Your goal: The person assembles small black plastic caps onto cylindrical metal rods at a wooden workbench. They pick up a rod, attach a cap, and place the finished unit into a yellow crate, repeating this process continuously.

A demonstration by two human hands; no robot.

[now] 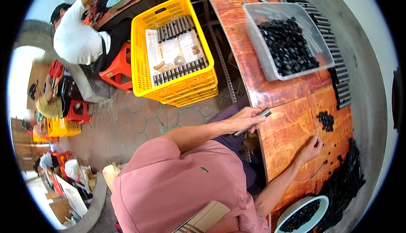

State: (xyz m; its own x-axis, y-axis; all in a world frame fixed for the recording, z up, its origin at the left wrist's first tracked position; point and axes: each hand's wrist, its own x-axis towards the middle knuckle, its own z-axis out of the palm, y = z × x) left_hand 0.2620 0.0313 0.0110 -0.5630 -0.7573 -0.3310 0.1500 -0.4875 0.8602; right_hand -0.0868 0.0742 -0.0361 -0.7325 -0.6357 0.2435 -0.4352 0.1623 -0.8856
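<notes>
My left hand (247, 120) is wrapped around a short dark metal tube (265, 112) at the table's near edge; both ends of the tube stick out of the grip. Over the wooden table (292, 125), my right hand (312, 149) has its fingers pinched together. Whatever may be between those fingertips is too small to make out. Just beyond it lies a small pile of black pieces (325, 121). A few loose black bits (329, 153) and a thin rod-like tool (317, 171) rest beside my right wrist.
A grey plastic bin (259, 59) of black parts stands on the table, with rows of metal tubes (341, 81) behind it. Nearby are a pale bowl (323, 203) and black plastic bag (349, 174). Stacked yellow crates (186, 87) hold tubes. Other people sit on red stools (120, 70).
</notes>
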